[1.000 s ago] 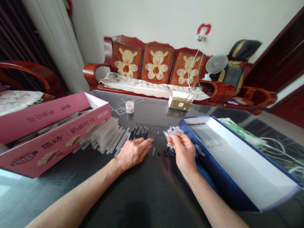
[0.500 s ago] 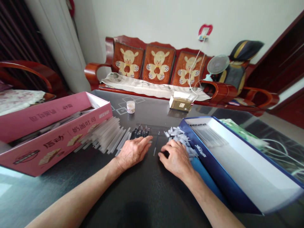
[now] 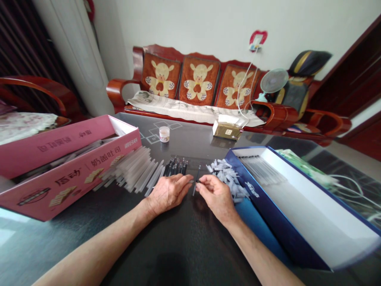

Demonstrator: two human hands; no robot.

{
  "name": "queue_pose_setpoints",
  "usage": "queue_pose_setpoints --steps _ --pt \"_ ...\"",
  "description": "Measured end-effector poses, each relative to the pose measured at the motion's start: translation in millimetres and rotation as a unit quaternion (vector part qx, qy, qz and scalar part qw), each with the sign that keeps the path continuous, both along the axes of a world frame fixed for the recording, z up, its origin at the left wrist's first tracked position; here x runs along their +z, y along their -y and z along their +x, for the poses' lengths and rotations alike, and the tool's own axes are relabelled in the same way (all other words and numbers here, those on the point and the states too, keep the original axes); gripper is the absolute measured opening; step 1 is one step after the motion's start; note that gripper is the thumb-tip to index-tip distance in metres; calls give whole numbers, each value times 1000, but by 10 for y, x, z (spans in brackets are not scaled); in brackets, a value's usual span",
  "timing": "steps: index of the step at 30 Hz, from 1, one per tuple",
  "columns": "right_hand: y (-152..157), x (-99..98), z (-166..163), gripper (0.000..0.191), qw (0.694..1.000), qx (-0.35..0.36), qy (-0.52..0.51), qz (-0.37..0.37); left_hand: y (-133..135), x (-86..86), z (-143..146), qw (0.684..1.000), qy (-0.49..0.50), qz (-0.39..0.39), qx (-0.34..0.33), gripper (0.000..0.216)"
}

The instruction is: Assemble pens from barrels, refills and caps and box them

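A slim pen refill [image 3: 199, 171] with a dark upper part and a clear lower part lies on the dark table between my hands. My right hand [image 3: 216, 195] has thumb and forefinger closed around the middle of it; whether a small cap is also pinched there is hidden. To its left, my left hand [image 3: 170, 191] rests with fingers stretched out, their tips close to the refill. Beyond those fingers is a bunch of dark-tipped refills [image 3: 176, 165], partly covered. Long translucent tubes [image 3: 135, 169] are heaped further left. Small translucent caps [image 3: 224, 172] form a pile beside my right hand.
A pink box [image 3: 89, 165] holding more tubes stands left. On the right is a blue box [image 3: 262, 198] with a row of finished-looking pens [image 3: 262, 169] at its far end. A small cup [image 3: 164, 135] and tissue box [image 3: 228, 130] stand further back, before a wooden sofa [image 3: 119, 93].
My right hand has moved left from the pile of caps to the single refill, and its thumb and forefinger have come together there. My left hand has barely shifted.
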State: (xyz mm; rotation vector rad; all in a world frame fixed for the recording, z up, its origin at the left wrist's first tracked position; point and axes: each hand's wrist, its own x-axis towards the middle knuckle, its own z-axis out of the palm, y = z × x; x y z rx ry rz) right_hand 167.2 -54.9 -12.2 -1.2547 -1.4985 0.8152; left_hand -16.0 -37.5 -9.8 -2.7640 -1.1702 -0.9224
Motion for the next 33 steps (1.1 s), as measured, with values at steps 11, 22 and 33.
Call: queue_pose_setpoints --steps 11,22,33 --pt "23 27 -23 5 995 2 62 76 21 19 18 999 -41 -9 -6 31" --pt "30 13 19 7 976 31 159 146 33 44 5 996 -83 -42 -7 33" --pt "19 25 50 16 991 112 -34 -65 19 57 -11 997 -54 -53 -34 34"
